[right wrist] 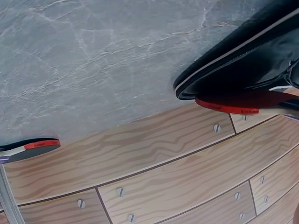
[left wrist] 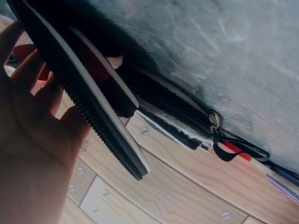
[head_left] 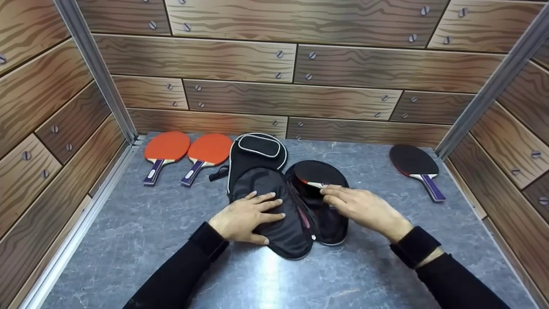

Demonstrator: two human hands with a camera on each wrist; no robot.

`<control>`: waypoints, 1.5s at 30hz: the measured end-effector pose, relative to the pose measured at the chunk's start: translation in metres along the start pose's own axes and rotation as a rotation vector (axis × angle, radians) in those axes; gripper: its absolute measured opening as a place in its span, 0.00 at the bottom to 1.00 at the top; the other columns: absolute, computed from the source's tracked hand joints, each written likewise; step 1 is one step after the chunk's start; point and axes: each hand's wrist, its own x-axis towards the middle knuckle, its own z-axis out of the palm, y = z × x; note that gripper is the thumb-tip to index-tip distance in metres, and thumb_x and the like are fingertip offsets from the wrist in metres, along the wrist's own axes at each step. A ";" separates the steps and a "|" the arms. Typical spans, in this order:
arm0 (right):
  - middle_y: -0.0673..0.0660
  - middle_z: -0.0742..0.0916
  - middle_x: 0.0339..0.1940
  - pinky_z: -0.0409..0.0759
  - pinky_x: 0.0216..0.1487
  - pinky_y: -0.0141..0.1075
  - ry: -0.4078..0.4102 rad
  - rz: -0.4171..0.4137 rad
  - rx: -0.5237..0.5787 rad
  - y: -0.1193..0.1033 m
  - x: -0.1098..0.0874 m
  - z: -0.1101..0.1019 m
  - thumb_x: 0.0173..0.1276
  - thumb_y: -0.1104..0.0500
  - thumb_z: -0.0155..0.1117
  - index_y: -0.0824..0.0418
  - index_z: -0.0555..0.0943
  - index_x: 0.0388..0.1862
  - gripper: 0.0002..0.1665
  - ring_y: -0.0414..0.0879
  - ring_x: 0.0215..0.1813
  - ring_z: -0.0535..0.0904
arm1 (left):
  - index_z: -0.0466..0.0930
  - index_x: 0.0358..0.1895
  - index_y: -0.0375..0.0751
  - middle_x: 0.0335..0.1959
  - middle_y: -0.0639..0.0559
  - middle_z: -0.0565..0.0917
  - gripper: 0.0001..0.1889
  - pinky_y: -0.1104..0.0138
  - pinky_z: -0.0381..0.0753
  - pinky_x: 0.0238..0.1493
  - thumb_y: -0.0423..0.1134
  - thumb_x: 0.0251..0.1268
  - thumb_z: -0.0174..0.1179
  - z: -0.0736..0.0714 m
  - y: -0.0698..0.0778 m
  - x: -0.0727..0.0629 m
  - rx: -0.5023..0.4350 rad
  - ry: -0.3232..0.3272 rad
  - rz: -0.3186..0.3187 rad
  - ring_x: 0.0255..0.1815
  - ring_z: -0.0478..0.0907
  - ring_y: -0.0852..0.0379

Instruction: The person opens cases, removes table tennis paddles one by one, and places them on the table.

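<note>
My left hand [head_left: 251, 218] rests with spread fingers on the black flap of an unzipped paddle case [head_left: 287, 240]. To its right, my right hand [head_left: 364, 209] pinches a table tennis paddle [head_left: 321, 171] near its handle; the black face is up and the blade lies over the case's open half. Most of that handle is hidden by the fingers. The right wrist view shows the paddle's red underside [right wrist: 229, 103] at the case edge. In the left wrist view, the zipper teeth [left wrist: 93, 121] of the raised flap run beside the left hand.
Two red paddles [head_left: 167, 146] lie at the back left. Beside them is a second black case [head_left: 259, 148] with white trim, partly under the open one. Another black-faced paddle [head_left: 414, 159] lies at the right. Wood-patterned walls [head_left: 240, 60] enclose the grey tabletop [head_left: 141, 240] on three sides.
</note>
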 end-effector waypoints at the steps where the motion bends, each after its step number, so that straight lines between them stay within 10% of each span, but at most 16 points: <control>1: 0.62 0.94 0.71 0.97 0.64 0.45 0.011 0.013 0.010 0.001 -0.001 -0.001 0.80 0.65 0.68 0.64 0.87 0.64 0.16 0.54 0.70 0.94 | 0.78 0.89 0.60 0.96 0.49 0.70 0.42 0.36 0.71 0.94 0.66 0.76 0.75 0.000 0.000 0.000 0.002 0.001 0.001 0.99 0.63 0.44; 12: 0.64 0.95 0.66 0.98 0.54 0.47 0.135 0.115 0.042 0.008 -0.005 -0.006 0.64 0.71 0.79 0.65 0.88 0.62 0.26 0.59 0.63 0.97 | 0.77 0.89 0.60 0.95 0.49 0.71 0.43 0.37 0.73 0.93 0.68 0.76 0.74 0.001 0.000 0.000 0.034 0.012 0.014 0.99 0.64 0.44; 45: 0.67 0.96 0.64 0.97 0.56 0.52 0.239 0.358 0.014 0.058 -0.042 -0.023 0.68 0.75 0.77 0.69 0.87 0.61 0.23 0.63 0.58 0.98 | 0.78 0.89 0.60 0.95 0.49 0.72 0.42 0.37 0.73 0.93 0.67 0.75 0.75 0.001 0.000 0.000 0.038 0.015 0.010 0.99 0.64 0.44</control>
